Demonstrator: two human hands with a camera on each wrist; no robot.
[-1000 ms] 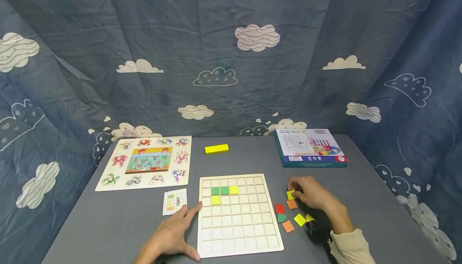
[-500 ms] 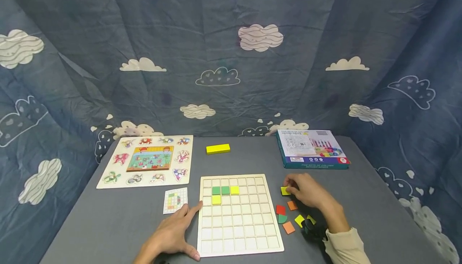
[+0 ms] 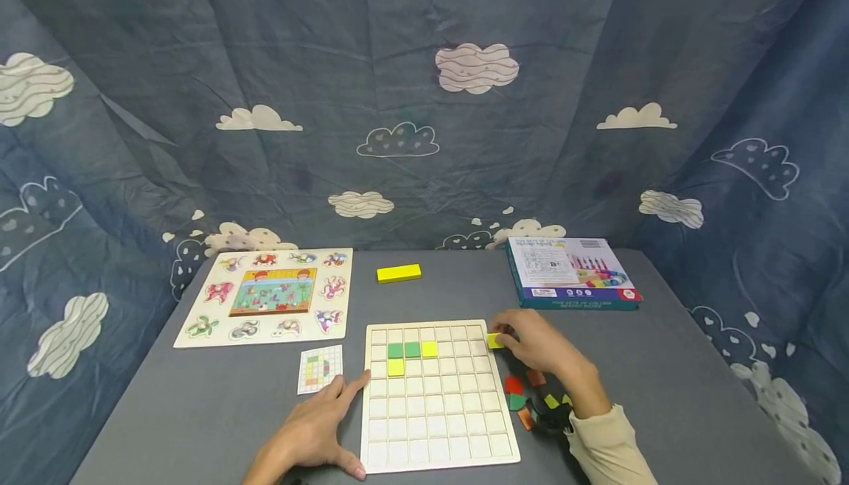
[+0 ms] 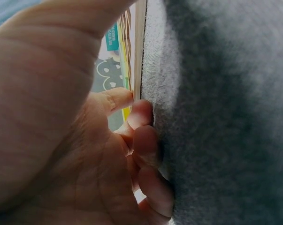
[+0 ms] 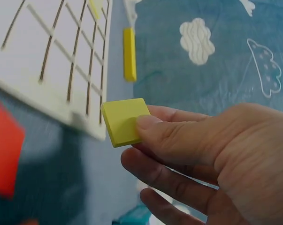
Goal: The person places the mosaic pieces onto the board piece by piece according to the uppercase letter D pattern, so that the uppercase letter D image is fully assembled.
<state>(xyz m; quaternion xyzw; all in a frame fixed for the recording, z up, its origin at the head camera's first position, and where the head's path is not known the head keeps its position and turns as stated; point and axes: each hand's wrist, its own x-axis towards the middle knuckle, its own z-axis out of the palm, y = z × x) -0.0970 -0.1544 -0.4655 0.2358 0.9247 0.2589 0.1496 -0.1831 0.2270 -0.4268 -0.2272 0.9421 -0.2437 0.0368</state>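
Between thumb and fingers, my right hand pinches a yellow square tile, raised just off the upper right edge of the wooden grid board. Two green tiles and a yellow tile sit side by side in the board's second row. Another yellow tile lies under the left green one. My left hand rests at the board's left side, thumb by the near corner and index finger touching the edge. In the left wrist view its other fingers rest on the table, loosely bent.
Right of the board lie loose red, green and orange pieces, partly behind my wrist. A pattern card lies left of the board. Farther back are an animal puzzle, a yellow bar and a box.
My right hand has lifted the yellow tile from the loose pieces and carried it leftward and slightly away, up to the board's edge. The left hand has stayed in place.
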